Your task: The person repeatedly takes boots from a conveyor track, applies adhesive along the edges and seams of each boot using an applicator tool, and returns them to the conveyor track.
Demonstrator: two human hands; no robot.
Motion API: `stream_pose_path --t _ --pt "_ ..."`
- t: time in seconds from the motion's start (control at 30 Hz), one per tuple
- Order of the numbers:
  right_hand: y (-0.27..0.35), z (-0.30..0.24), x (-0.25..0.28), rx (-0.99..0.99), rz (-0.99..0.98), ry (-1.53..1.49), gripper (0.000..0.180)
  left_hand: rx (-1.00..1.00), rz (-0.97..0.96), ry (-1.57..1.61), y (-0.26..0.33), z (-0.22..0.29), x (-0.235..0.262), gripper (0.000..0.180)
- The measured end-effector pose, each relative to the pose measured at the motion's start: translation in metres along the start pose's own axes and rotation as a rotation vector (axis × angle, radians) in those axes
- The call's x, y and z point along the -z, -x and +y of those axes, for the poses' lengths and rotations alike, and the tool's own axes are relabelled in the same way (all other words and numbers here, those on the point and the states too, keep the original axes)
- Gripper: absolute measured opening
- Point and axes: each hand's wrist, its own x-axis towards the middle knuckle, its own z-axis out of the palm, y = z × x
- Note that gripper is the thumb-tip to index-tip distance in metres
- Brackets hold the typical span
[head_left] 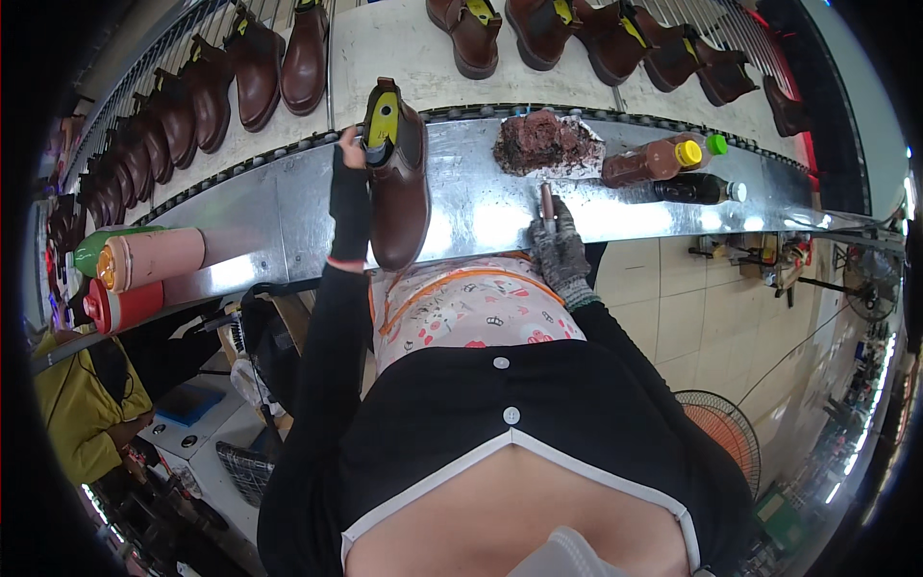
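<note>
A brown leather ankle boot (398, 216) stands at the front edge of the metal ledge, toe toward me, a yellow insole showing in its opening. My left hand (353, 163), in a black sleeve that leaves the fingers bare, is at the boot's left side by the collar. Its thumb and fingers close on the boot's upper, partly hidden by it. My right hand (560, 248) wears a grey knit glove and is over the ledge's front edge. Its fingers are closed around a small brown stick-shaped thing (547, 204). Just beyond lies a crumbly brown mass (546, 142) on a light wrapper.
Bottles with yellow (654, 162) and black (700, 188) bodies or caps lie on the right. Pink (173, 258) and red (130, 303) flasks lie on the left. Rows of brown boots (306, 58) stand on the white conveyor (380, 38) behind. A fan (716, 433) stands at lower right.
</note>
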Motion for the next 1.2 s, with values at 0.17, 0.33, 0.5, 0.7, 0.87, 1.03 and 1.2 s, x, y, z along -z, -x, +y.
stream_pose_path --t 0.17,0.33,0.5,0.7,0.87,1.03,1.2 --pt "0.006 -0.029 0.015 -0.253 -0.023 -0.833 0.051 0.171 -0.313 0.34 -0.075 0.012 0.0 0.067" --pt "0.004 -0.032 0.011 -0.246 -0.069 -0.84 0.055 0.338 -0.653 0.11 -0.119 -0.002 -0.009 0.069" --pt "0.008 -0.01 0.02 -0.234 -0.076 -0.609 0.055 0.142 -0.663 0.177 -0.131 -0.022 -0.01 0.069" --pt "0.004 -0.038 0.018 -0.277 -0.081 -0.786 0.047 -0.037 -0.718 0.175 -0.107 0.006 -0.006 0.071" --pt "0.014 -0.043 0.019 -0.29 -0.087 -0.615 0.051 -0.172 -0.879 0.356 -0.097 0.038 0.002 0.078" --pt "0.016 -0.078 0.018 -0.215 0.055 -0.774 0.06 -0.718 -0.963 0.41 -0.073 0.055 -0.01 0.082" --pt "0.011 -0.07 0.023 -0.294 -0.065 -0.724 0.059 -0.734 -1.123 0.403 -0.06 0.077 -0.015 0.084"
